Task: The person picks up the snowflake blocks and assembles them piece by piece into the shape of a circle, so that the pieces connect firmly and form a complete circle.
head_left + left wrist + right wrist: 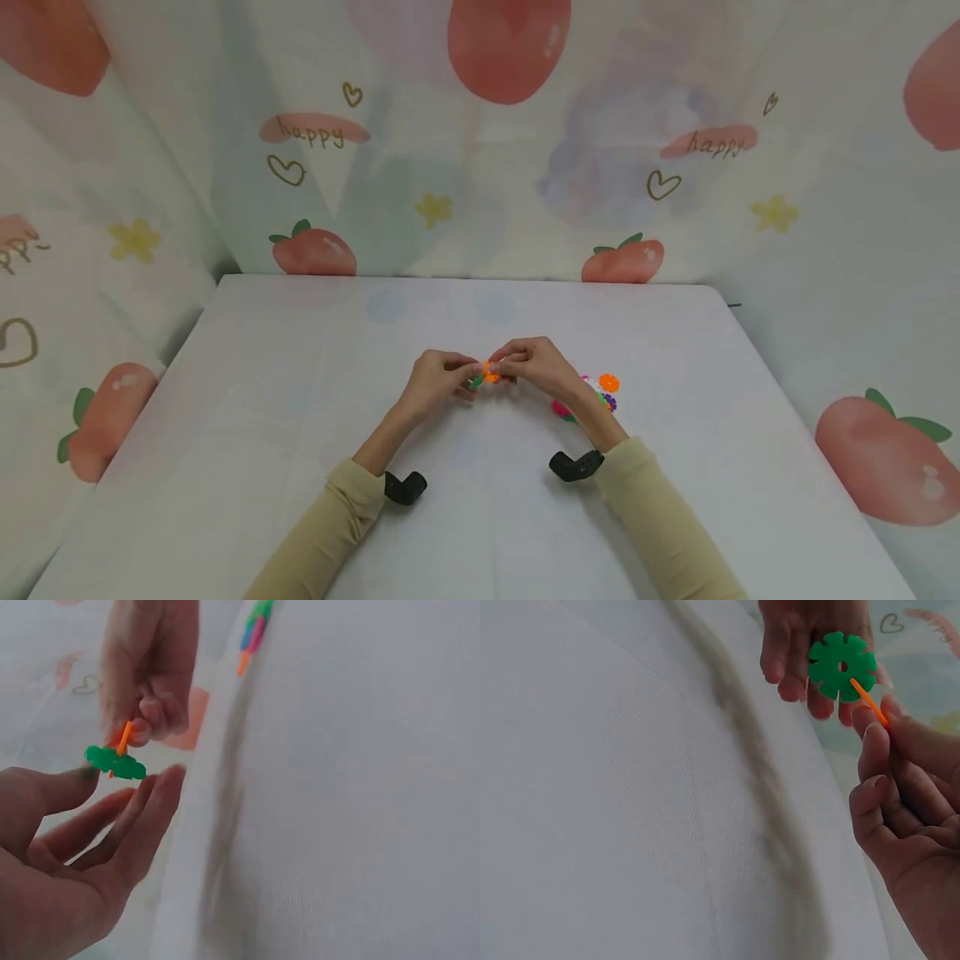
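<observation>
White tabletop, pale backdrop, printed red fruits, yellow flowers, dim light

And there it reads, in brown handwriting on the back curtain, "happy" across one pink smear at left, "happy" again across a second smear at right, while the left-side curtain shows cut-off lettering with "pp" legible.

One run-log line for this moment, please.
left hand: holds green disc | right hand: pinches orange disc | discs: meet crosswise | colorful pile: on table
</observation>
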The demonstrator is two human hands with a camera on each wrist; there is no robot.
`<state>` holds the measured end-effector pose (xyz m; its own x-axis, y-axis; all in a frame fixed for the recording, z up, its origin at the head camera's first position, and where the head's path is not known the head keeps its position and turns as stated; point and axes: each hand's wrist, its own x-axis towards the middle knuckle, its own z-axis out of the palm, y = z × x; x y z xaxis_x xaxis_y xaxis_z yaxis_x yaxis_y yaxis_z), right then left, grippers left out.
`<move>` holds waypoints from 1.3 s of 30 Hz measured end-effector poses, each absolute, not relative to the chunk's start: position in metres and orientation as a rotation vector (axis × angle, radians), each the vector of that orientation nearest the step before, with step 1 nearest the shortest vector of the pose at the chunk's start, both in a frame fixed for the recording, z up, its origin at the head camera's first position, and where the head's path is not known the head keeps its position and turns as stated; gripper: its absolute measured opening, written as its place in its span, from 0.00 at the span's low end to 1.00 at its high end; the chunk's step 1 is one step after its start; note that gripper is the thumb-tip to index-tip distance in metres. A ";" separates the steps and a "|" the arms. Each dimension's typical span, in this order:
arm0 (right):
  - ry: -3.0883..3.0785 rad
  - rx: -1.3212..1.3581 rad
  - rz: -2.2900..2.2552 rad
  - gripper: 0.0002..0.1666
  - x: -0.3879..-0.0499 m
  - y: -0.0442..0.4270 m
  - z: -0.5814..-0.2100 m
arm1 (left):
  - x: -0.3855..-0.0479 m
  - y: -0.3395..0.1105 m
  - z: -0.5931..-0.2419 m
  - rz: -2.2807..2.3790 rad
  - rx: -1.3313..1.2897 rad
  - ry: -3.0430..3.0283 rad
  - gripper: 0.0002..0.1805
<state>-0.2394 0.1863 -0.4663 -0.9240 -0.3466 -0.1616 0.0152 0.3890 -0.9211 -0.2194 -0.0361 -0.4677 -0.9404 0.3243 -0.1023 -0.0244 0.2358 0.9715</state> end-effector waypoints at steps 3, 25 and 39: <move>2.338 -0.345 -1.520 0.12 -0.238 0.187 -0.466 | -0.223 -0.037 -0.472 1.808 0.207 2.014 0.15; 2.670 -0.431 -1.017 0.09 -0.208 0.252 -0.461 | -0.223 -0.062 -0.476 1.888 0.083 1.895 0.16; 2.767 -0.555 -0.772 0.14 -0.193 0.268 -0.462 | -0.226 -0.063 -0.476 1.911 0.067 1.869 0.14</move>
